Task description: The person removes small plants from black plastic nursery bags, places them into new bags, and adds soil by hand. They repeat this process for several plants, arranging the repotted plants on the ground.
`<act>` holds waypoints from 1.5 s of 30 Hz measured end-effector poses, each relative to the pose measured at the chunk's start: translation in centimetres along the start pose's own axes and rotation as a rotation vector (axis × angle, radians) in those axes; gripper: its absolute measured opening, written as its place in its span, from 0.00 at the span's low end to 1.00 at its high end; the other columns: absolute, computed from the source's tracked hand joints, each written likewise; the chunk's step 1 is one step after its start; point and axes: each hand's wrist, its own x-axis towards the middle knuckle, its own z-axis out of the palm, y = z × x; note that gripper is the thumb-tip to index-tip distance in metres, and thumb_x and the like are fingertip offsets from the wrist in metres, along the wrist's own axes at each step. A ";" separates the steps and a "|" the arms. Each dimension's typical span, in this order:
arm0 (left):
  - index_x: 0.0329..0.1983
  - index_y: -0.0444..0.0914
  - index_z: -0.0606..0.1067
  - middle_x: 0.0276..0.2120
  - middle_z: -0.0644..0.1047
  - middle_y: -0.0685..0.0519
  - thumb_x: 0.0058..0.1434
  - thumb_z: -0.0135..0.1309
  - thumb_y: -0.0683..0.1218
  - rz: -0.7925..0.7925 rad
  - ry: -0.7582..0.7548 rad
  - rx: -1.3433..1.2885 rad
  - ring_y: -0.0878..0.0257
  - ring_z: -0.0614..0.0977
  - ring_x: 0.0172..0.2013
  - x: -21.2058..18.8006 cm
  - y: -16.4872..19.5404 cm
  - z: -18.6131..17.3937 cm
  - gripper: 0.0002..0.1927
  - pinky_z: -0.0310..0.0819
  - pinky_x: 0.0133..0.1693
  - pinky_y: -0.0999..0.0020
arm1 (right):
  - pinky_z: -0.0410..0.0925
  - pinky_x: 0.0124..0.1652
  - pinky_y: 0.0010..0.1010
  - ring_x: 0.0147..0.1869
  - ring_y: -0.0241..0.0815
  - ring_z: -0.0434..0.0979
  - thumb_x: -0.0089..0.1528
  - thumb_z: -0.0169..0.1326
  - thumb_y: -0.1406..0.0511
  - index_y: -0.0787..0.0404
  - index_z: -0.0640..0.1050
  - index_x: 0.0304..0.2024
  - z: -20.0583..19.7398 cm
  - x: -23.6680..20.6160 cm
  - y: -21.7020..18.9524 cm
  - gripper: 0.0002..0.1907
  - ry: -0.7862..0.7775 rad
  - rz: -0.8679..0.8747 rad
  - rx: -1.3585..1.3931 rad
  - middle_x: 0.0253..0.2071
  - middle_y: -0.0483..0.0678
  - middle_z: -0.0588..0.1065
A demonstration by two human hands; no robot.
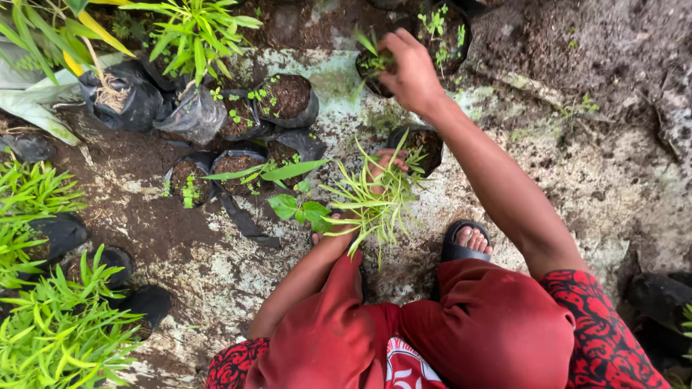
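**Nursery ground: both hands at the seedling bags**

The ground (620, 180) fills the frame: pale, mossy concrete with dark soil spread over the top and the left. Bushy green plants (50, 324) crowd the lower left and left edge, more foliage (194, 29) the upper left, each rooted in black bags. The person squats at the bottom centre in red shorts (490, 324), one sandalled foot (468, 241) showing just right of centre.

A cluster of small black grow bags (288, 97) sits in the upper middle, most filled with soil and weedy sprouts; they stand close together, touching, seemingly so that they prop one another upright.

The right hand (411, 68) reaches to the top centre, fingers curled downward over the rim of a soil-filled bag (371, 72) with a small grassy shoot; whether they pinch the shoot or the plastic cannot be told. Another bag (425, 148) lies just below that forearm.

The left hand (382, 169), mid-frame, is largely hidden behind a bunch of thin-leaved seedlings (371, 205); its fingers appear closed round the stems, holding the bunch clear of the ground, roots toward the hand. A broad-leaved sprout (299, 209) stands just left of it.
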 end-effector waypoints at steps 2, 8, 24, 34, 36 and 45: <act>0.56 0.34 0.73 0.39 0.79 0.49 0.74 0.42 0.57 -0.021 0.034 0.001 0.62 0.81 0.41 0.2 0.0 0.7 0.23 0.77 0.39 0.66 | 0.70 0.42 0.45 0.44 0.56 0.75 0.53 0.65 0.76 0.71 0.76 0.40 0.8 0.4 -0.2 0.14 0.063 -0.183 -0.113 0.40 0.59 0.71; 0.52 0.33 0.75 0.44 0.78 0.46 0.70 0.51 0.51 0.235 -0.014 0.242 0.60 0.82 0.41 0.3 1.8 1.2 0.17 0.76 0.41 0.63 | 0.75 0.45 0.38 0.46 0.45 0.79 0.64 0.57 0.77 0.62 0.80 0.41 0.5 1.6 0.2 0.07 0.134 -0.001 0.085 0.42 0.48 0.77; 0.63 0.37 0.66 0.58 0.70 0.47 0.68 0.53 0.46 0.360 0.052 0.350 0.58 0.74 0.57 -1.2 0.2 -0.4 0.22 0.72 0.58 0.62 | 0.74 0.39 0.33 0.42 0.40 0.77 0.64 0.59 0.75 0.62 0.79 0.39 -0.4 -5.3 -0.4 0.05 0.369 0.102 0.219 0.39 0.48 0.76; 0.73 0.35 0.56 0.68 0.64 0.39 0.59 0.59 0.38 0.720 0.146 1.289 0.47 0.68 0.67 -1.1 1.1 0.0 0.40 0.64 0.66 0.50 | 0.77 0.40 0.36 0.41 0.43 0.77 0.59 0.61 0.72 0.67 0.74 0.40 -5.2 -0.9 4.1 0.10 0.378 0.233 -0.045 0.42 0.54 0.74; 0.74 0.37 0.53 0.67 0.64 0.41 0.57 0.61 0.38 0.501 0.215 0.894 0.52 0.71 0.61 -1.8 1.3 -0.4 0.44 0.71 0.59 0.56 | 0.80 0.41 0.34 0.44 0.38 0.81 0.66 0.52 0.74 0.62 0.77 0.41 -5.8 -0.1 3.7 0.05 0.381 0.408 0.134 0.45 0.47 0.78; 0.70 0.39 0.60 0.61 0.72 0.48 0.62 0.59 0.36 0.252 0.168 0.532 0.62 0.78 0.48 -2.9 -0.5 -1.4 0.35 0.75 0.50 0.65 | 0.68 0.35 0.48 0.37 0.66 0.72 0.43 0.67 0.69 0.71 0.74 0.37 -5.3 2.2 2.3 0.22 0.441 -0.137 -0.185 0.36 0.61 0.72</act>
